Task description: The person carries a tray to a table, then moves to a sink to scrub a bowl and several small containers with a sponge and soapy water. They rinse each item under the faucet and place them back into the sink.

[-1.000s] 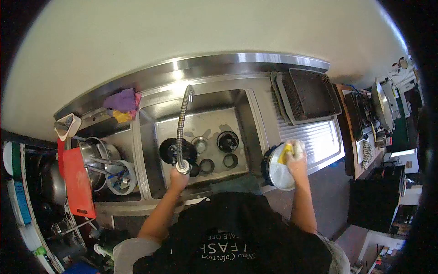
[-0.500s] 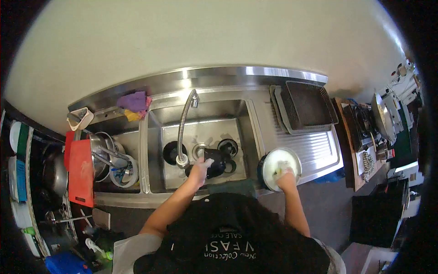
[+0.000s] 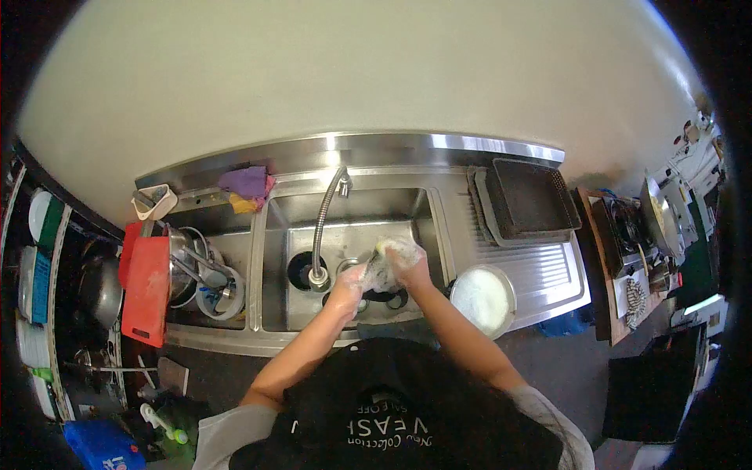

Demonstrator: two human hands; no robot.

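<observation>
Over the steel sink (image 3: 274,312), my left hand (image 3: 347,290) grips a black bowl (image 3: 377,276), now largely coated in white suds. My right hand (image 3: 408,262), covered in foam, presses a yellowish sponge (image 3: 382,247) to it; the fingers are partly hidden by lather. Another black bowl (image 3: 299,271) lies in the basin left of my hands, under the flexible tap (image 3: 319,235). More dark ware beneath my hands is mostly hidden. Right of the sink stands a round pot of soapy water (image 3: 482,299).
Black trays (image 3: 534,197) are stacked on the ridged drainboard. A red cutting board (image 3: 146,286), metal pots and a white tub (image 3: 222,294) crowd the left basin. Purple and yellow cloths (image 3: 245,184) lie on the back ledge. A stove (image 3: 623,225) stands far right.
My right hand has left the pot of suds and come over the sink with the sponge, meeting the black bowl in my left hand. Foam now covers the bowl.
</observation>
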